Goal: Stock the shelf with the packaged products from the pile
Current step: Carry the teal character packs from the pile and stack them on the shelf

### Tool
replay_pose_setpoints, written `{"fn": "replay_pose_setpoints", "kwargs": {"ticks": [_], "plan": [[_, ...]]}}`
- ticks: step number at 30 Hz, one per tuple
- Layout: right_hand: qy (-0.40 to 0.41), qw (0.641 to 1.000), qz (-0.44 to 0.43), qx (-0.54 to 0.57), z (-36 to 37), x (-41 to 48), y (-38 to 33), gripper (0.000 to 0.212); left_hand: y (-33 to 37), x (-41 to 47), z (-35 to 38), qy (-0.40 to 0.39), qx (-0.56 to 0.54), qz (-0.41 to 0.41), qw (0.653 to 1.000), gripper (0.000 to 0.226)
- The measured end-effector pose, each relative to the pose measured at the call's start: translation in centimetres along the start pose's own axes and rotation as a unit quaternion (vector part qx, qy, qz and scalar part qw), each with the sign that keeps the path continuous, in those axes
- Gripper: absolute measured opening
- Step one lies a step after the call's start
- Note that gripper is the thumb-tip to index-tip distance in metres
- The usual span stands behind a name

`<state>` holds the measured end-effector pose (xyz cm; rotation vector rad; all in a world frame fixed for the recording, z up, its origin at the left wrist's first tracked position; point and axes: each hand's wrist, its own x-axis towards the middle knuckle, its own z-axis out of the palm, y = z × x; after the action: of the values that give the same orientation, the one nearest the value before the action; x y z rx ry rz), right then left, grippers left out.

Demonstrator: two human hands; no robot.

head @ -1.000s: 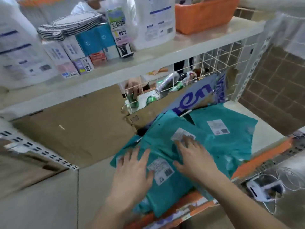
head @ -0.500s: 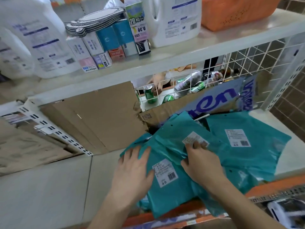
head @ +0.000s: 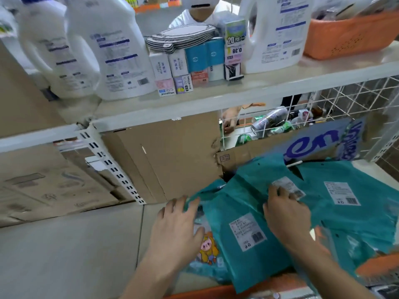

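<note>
Several teal plastic packages lie overlapping on the lower white shelf. The front package carries a white barcode label; another package lies to its right. My left hand rests flat, fingers spread, on the left edge of the stack, over a package with a cartoon print. My right hand presses on the middle package near its small label, fingers bent against the plastic. Neither hand lifts anything.
The upper shelf holds white detergent jugs, small boxes and an orange basket. Cardboard sheets and a wire grid back the lower shelf. Another person's hand shows beyond the grid, near cans.
My view has tilted up and moved closer. My left hand slid left to the stack's edge, uncovering the cartoon-print package. My right hand stays on the middle package.
</note>
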<state>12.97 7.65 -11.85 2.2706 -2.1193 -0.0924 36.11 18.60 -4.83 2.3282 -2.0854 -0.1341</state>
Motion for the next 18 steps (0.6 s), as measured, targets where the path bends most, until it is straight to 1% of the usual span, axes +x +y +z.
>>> {"fn": "replay_pose_setpoints", "kwargs": {"ticks": [4,6,8,10,11,13,14,16,18], "plan": [[0.079,0.994,0.06,0.049,-4.9,-0.6,-1.4,0.028,-5.8,-1.1,-0.6,0.003,-0.007,-0.001,1.0,0.068],[0.138,0.983,0.094,0.076,-7.8,-2.0,-3.4,0.031,-8.8,-1.7,-1.0,0.006,-0.004,0.0,1.0,0.069],[0.193,0.971,0.095,0.101,-10.1,-4.0,-6.3,0.029,-11.8,-2.2,-1.4,0.012,-0.009,-0.002,1.0,0.07],[0.211,0.964,0.071,0.142,-11.7,-6.1,-10.3,0.019,-14.8,-2.6,-1.6,0.014,-0.02,-0.008,1.0,0.069],[0.204,0.965,0.053,0.155,-12.2,-7.1,-12.6,0.015,-16.3,-2.8,-1.6,0.014,-0.025,-0.011,1.0,0.069],[0.167,0.968,0.012,0.186,-12.6,-8.8,-17.1,0.019,-19.2,-3.6,-1.4,0.014,-0.036,-0.019,0.999,0.067],[0.14,0.968,-0.006,0.207,-12.5,-9.5,-19.3,0.021,-20.6,-4.2,-1.4,0.014,-0.043,-0.022,0.999,0.067],[0.082,0.964,-0.029,0.25,-11.8,-10.4,-23.3,0.017,-23.3,-5.6,-1.3,0.014,-0.063,-0.032,0.997,0.067],[0.02,0.958,-0.055,0.28,-10.4,-10.6,-26.9,0.02,-25.8,-7.2,-1.1,0.011,-0.072,-0.051,0.996,0.069]]}}
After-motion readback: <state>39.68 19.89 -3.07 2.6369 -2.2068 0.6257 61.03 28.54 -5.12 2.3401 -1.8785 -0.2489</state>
